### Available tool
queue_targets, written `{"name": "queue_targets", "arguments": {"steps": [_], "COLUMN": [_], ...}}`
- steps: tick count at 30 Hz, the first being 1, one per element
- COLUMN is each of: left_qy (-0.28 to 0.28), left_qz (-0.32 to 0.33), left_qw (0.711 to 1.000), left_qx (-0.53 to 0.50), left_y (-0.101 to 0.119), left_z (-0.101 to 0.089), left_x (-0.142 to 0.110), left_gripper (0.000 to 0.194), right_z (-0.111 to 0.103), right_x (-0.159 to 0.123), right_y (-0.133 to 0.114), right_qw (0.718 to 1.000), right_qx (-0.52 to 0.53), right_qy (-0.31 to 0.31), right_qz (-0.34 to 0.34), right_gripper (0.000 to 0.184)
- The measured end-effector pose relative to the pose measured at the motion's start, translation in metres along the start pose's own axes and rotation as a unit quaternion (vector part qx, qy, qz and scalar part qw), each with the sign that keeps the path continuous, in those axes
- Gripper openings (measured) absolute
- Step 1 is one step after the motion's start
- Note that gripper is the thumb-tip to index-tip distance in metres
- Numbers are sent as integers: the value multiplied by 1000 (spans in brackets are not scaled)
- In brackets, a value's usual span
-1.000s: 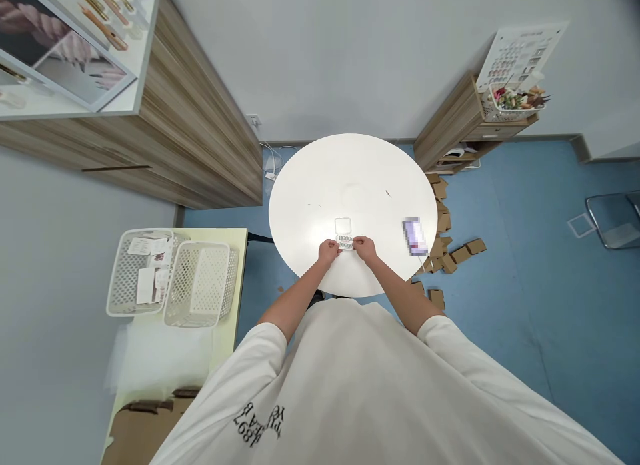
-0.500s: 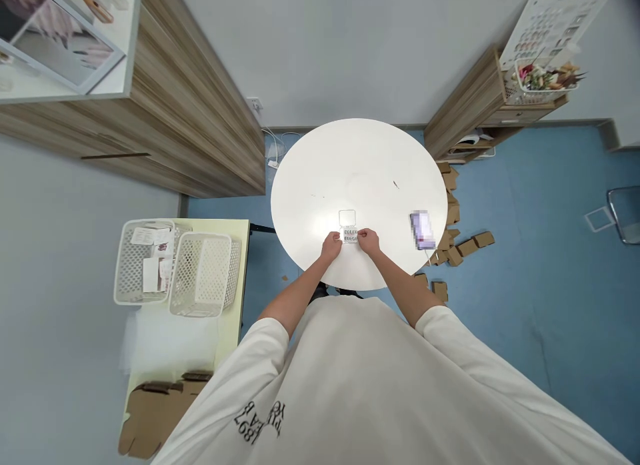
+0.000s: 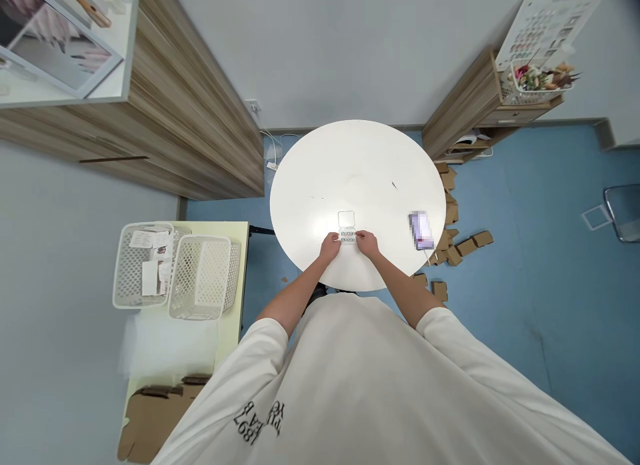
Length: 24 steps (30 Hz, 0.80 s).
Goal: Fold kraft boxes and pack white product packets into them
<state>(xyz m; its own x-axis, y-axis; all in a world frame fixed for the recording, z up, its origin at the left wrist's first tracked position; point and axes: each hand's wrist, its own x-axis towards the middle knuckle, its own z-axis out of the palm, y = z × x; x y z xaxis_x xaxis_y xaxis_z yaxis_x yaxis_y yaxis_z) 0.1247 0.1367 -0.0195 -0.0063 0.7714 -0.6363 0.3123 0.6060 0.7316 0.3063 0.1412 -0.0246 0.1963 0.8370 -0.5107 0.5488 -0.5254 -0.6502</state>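
On the round white table [image 3: 357, 168], my left hand [image 3: 331, 245] and my right hand [image 3: 367, 243] pinch the two ends of a small clear tray of little nail-like pieces [image 3: 348, 237]. Both hands are closed on it near the table's front edge. Just beyond the tray lies a small clear square lid or box [image 3: 346, 218], touched by neither hand.
A phone [image 3: 421, 229] lies at the table's right edge. Small cardboard boxes [image 3: 453, 245] litter the blue floor to the right. Two white mesh baskets [image 3: 175, 274] stand on a yellow side table at left. Wooden cabinets flank the table.
The view shifted slightly; the hands stay on the small tray, which now sits a little closer to the clear square piece.
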Motion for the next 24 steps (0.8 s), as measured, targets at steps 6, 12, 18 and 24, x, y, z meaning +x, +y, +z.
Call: {"name": "queue_targets", "arguments": {"steps": [6, 12, 18, 24], "left_qy": [25, 38, -11, -32], "left_qz": [-4, -8, -22, -16], "left_qw": [1000, 997, 992, 990], "left_qx": [-6, -59, -123, -134], "left_y": [9, 32, 37, 41], "left_z": [-8, -12, -8, -10], "left_x": [24, 51, 56, 55], "left_gripper": [38, 42, 47, 61], "right_z": [-10, -10, -8, -20], "right_x": [16, 31, 31, 22], "right_y": [-7, -24, -33, -42], "right_qw": [997, 983, 972, 965], "right_qx": [81, 178, 226, 249], "right_qy": [-5, -33, -53, -57], "right_qz": [16, 19, 34, 61], "right_gripper": [43, 64, 71, 62]}}
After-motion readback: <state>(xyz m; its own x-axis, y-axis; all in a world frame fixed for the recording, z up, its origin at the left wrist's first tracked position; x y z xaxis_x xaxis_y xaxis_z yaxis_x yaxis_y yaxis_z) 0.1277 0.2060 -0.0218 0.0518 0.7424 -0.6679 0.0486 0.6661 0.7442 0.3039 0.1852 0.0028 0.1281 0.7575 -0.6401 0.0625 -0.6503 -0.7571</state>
